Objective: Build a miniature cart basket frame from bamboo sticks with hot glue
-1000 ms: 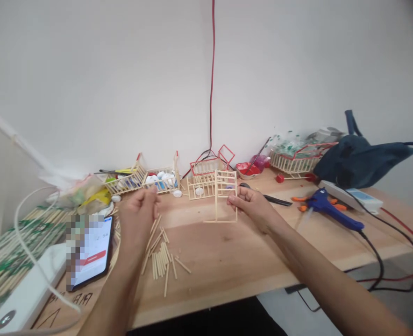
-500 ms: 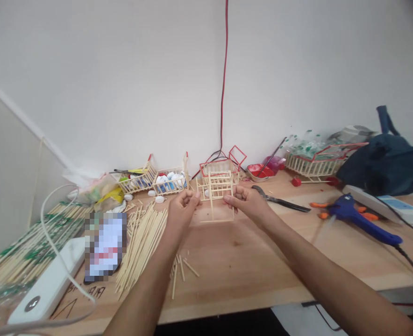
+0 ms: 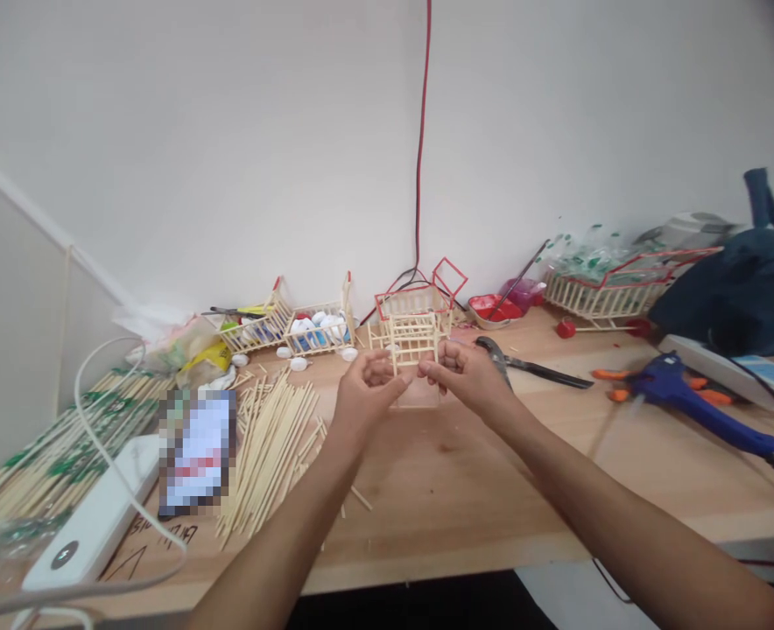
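A small lattice frame of thin wooden sticks [image 3: 414,339] is held up over the wooden table [image 3: 492,472] at the centre. My left hand [image 3: 367,392] pinches its lower left side, fingers curled closed. My right hand [image 3: 469,372] grips its lower right side, fingers closed too. The two hands nearly touch below the frame. A loose pile of long wooden sticks [image 3: 272,446] lies on the table to the left of my left arm.
Stick baskets with bottle caps [image 3: 295,325] and a red-rimmed one [image 3: 417,304] stand by the wall. Pliers [image 3: 531,366], a blue glue gun [image 3: 689,398], a dark bag [image 3: 748,280], a phone [image 3: 196,451] and bundled sticks [image 3: 45,455] surround the work area.
My left hand came off the sticks on the table and rose to the frame, now pinching its left side. The frame sits lower, between both hands.
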Motion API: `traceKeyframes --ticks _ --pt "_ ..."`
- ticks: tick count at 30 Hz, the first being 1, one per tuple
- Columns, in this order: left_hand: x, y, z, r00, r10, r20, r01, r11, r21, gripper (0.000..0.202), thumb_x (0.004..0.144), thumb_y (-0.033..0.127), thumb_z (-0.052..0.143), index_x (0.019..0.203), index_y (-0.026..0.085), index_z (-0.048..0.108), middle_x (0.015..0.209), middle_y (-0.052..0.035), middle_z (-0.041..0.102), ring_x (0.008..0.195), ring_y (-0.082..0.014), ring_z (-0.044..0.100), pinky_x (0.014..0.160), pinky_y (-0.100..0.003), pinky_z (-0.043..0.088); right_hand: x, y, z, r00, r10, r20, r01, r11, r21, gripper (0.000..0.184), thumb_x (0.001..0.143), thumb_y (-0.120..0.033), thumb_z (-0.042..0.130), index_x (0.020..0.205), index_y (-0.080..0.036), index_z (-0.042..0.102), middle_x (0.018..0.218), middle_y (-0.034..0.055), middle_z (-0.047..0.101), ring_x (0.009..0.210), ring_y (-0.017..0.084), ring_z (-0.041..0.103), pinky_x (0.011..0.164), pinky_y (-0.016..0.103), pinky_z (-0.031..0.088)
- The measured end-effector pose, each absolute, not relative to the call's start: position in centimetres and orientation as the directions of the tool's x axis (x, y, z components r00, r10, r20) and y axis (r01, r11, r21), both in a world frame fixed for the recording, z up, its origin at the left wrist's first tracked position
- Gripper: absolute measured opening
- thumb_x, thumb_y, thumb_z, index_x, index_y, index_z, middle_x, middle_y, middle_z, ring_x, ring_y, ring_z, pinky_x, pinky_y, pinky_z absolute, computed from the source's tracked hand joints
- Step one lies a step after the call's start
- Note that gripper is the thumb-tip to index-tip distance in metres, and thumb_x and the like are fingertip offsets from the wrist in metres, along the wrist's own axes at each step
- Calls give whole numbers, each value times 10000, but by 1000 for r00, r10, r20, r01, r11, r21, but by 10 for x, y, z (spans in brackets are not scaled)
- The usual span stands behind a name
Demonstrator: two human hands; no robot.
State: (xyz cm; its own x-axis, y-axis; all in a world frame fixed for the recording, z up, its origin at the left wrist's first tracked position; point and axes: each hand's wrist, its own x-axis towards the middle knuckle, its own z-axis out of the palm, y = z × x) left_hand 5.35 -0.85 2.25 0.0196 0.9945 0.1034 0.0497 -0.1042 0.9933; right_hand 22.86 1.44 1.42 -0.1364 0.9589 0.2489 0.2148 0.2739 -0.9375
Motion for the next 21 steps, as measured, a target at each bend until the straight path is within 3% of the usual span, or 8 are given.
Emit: traceKeyframes --ticks 2,4,7,9,12,15,18,21 --pt "52 -13 22 -133 909 394 281 -347 895 365 754 290 717 1087 191 605 1005 -66 636 936 -187 596 802 -312 467 230 13 16 -128 962 240 206 263 -942 262 750 -414 652 717 -169 567 607 -5 583 501 98 491 484 228 384" --pt "53 -17 22 -103 749 655 514 -524 680 170 819 248 653 983 204 645 1027 -64 619 1025 -199 559 885 -340 440 230 12 17 -125 966 228 206 250 -946 264 749 -418 650 718 -168 571 613 2 590 503 101 496 481 231 390" --pt "55 -21 22 42 590 807 659 -623 421 88 864 232 606 905 208 679 954 -58 611 957 -190 548 872 -345 436 228 10 18 -131 969 211 212 235 -948 280 740 -431 654 689 -176 549 615 9 599 500 103 502 474 233 396" --pt "57 -21 21 94 561 823 686 -635 355 100 870 235 600 913 212 687 941 -61 609 925 -188 545 848 -343 441 227 9 19 -142 968 208 216 235 -948 293 733 -438 660 673 -181 533 616 13 606 500 101 502 474 232 403" --pt "56 -20 21 38 591 806 654 -624 427 173 855 240 621 1023 212 655 1030 -76 609 981 -196 550 834 -333 455 226 8 20 -150 964 218 227 248 -942 299 732 -441 659 659 -184 525 609 13 605 496 98 497 475 229 410" --pt "52 -19 21 -96 718 689 538 -545 643 321 818 247 652 1129 203 585 1105 -82 610 974 -186 574 808 -308 471 227 8 18 -149 962 231 229 260 -938 285 747 -433 643 669 -181 536 620 15 606 497 98 500 472 229 406" --pt "50 -15 19 -134 865 484 387 -404 829 303 795 263 648 1080 177 590 1011 -69 654 903 -171 611 808 -297 471 229 8 16 -147 962 229 229 258 -939 283 758 -438 639 704 -170 565 639 19 608 494 94 493 464 227 395" --pt "49 -12 16 -81 951 299 312 -261 914 233 758 275 659 955 153 638 889 -57 687 840 -171 634 762 -282 464 230 8 15 -142 964 226 212 253 -944 296 761 -449 641 732 -163 575 638 15 603 482 86 481 463 226 393"
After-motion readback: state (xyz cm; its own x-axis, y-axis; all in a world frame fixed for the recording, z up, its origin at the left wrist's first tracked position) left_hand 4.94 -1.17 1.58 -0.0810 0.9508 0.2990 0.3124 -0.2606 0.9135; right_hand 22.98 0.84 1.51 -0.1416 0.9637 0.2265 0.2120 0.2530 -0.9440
